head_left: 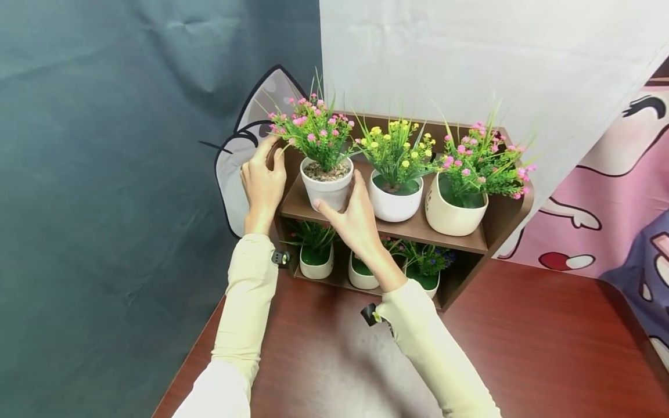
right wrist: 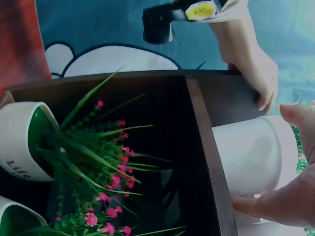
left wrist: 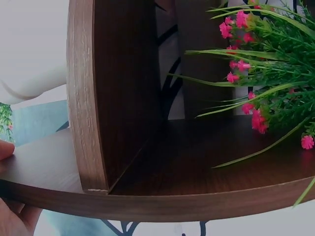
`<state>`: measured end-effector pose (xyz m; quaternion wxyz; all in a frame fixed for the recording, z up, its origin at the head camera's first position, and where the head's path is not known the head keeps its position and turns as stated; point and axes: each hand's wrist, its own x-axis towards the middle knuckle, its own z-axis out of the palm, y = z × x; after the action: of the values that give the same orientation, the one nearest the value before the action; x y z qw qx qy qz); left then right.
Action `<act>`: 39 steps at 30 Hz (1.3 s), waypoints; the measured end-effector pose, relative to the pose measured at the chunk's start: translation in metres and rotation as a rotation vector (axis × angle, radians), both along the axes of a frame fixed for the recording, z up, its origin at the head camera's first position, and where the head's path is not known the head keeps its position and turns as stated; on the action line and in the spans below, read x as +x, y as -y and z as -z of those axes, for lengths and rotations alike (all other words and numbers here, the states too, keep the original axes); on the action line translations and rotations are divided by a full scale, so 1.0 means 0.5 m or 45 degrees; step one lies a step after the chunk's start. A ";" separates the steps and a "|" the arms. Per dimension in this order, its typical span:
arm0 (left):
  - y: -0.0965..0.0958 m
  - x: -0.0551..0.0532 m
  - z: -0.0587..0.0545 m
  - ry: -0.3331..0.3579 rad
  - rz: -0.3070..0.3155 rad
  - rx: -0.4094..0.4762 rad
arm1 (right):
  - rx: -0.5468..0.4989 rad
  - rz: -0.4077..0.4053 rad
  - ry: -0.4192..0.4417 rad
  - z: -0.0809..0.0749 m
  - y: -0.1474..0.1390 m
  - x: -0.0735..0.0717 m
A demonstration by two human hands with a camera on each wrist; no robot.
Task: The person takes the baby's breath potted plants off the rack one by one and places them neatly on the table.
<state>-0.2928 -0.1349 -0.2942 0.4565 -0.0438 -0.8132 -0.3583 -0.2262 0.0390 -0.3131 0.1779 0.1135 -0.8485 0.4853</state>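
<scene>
My right hand (head_left: 358, 223) grips the white pot of a pink-flowered plant (head_left: 326, 186), with thumb at the front and fingers along the right side. This plant stands upright at the left end of the top tier of a brown wooden shelf (head_left: 455, 244). My left hand (head_left: 263, 183) holds the shelf's left side panel. In the left wrist view its thumb (left wrist: 5, 150) lies on one face of the panel and its fingers (left wrist: 15, 219) on the other. The right wrist view shows the white pot (right wrist: 251, 155) lengthwise, with my right hand (right wrist: 290, 196) around it.
Beside the gripped pot stand a yellow-flowered plant (head_left: 397, 197) and a cream pot of pink flowers (head_left: 457, 209). Several potted plants fill the lower tier, including one at the left (head_left: 316, 261). Curtains hang behind the shelf, which stands on a red-brown table (head_left: 554, 337).
</scene>
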 end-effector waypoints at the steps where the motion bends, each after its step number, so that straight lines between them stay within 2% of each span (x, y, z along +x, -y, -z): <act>1: -0.001 0.000 0.000 0.001 -0.002 0.002 | 0.005 0.014 -0.004 -0.002 0.002 -0.005; 7: -0.001 -0.004 -0.006 -0.010 -0.013 0.016 | -0.031 0.093 0.029 -0.005 0.026 -0.028; 13: -0.002 -0.002 -0.011 0.014 0.016 0.003 | -0.043 0.221 0.022 0.007 0.037 -0.040; 24: -0.010 -0.003 -0.007 0.027 0.018 0.016 | -0.040 0.270 -0.094 0.021 0.029 -0.042; 31: -0.006 0.001 -0.005 0.085 -0.014 0.033 | -0.057 0.213 -0.119 0.026 0.026 -0.023; 39: 0.000 0.003 -0.002 0.171 -0.112 0.005 | -0.144 0.079 -0.123 0.032 0.016 0.030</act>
<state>-0.2912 -0.1347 -0.2930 0.4161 0.0169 -0.8426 -0.3416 -0.2111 0.0308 -0.3289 0.2399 0.1002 -0.8133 0.5205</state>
